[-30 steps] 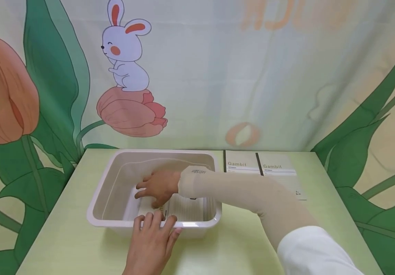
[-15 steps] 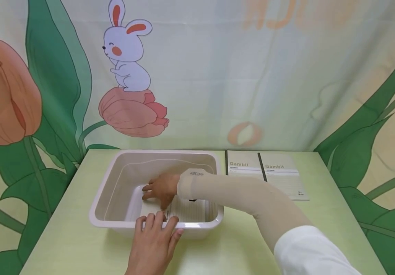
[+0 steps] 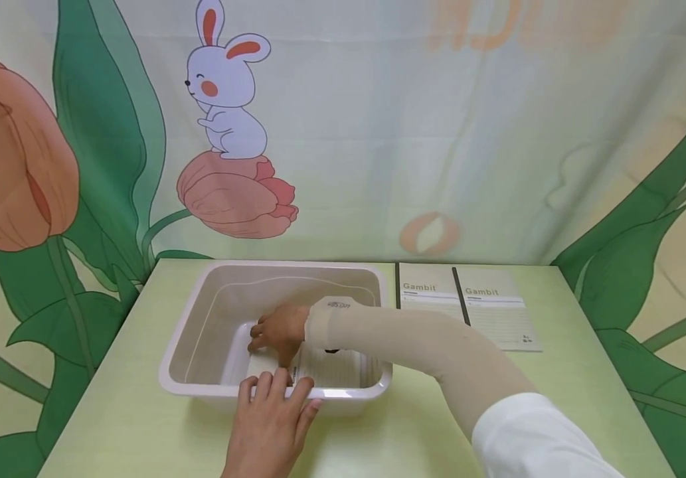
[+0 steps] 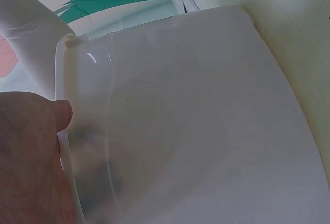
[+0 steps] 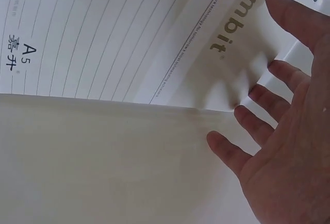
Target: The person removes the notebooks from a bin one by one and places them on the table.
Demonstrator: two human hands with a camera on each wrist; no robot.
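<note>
My left hand (image 3: pixel 271 418) grips the near rim of a pale plastic tub (image 3: pixel 351 393), fingers hooked over the edge. In the left wrist view the thumb lies against the outside of the tub wall (image 4: pixel 196 105). Inside the tub lies a lined "Gambit" A5 notebook (image 5: pixel 124 44), partly hidden in the head view by the near rim and the right forearm. My right hand (image 3: pixel 283 328) reaches down into the tub over the notebook's top end. Its fingers (image 5: pixel 258 126) are spread and loosely bent, with fingertips right at the cover's edge.
Two more "Gambit" notebooks, a left one (image 3: pixel 429 287) and a right one (image 3: pixel 495 312), lie side by side on the green table (image 3: pixel 426 418), right of the tub. The sleeved right forearm (image 3: pixel 390 325) crosses the tub's right rim. A printed curtain (image 3: pixel 348 133) hangs behind the table.
My right hand has shifted slightly right and drawn its fingers in from a wider spread near the notebook's top end. The left hand keeps its grip on the rim; the head view has turned slightly left.
</note>
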